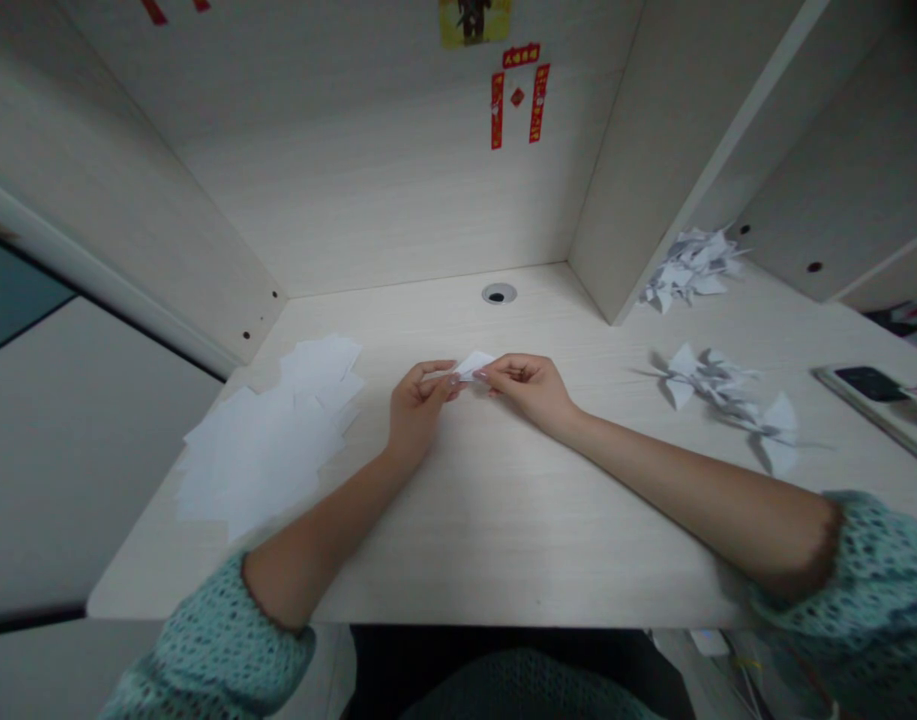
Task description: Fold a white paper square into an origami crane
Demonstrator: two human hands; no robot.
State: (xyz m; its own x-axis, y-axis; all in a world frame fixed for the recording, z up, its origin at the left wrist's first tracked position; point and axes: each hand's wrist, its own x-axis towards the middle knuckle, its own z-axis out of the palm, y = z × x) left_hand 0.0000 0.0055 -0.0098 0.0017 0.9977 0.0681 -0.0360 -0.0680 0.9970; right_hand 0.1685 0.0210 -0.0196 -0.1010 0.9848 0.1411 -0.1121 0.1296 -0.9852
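Observation:
A small folded piece of white paper (473, 364) is held just above the pale wooden desk (503, 520), near its middle. My left hand (417, 405) pinches its left end with fingers closed. My right hand (529, 385) pinches its right end, also with fingers curled. Both forearms reach in from the near edge, with teal knitted sleeves pushed up.
A loose pile of white paper squares (270, 440) lies at the left. Folded white paper figures (728, 400) lie at the right, and a heap of more of them (690, 268) sits at the back right. A phone (874, 385) rests at the far right. A cable hole (498, 293) is at the back.

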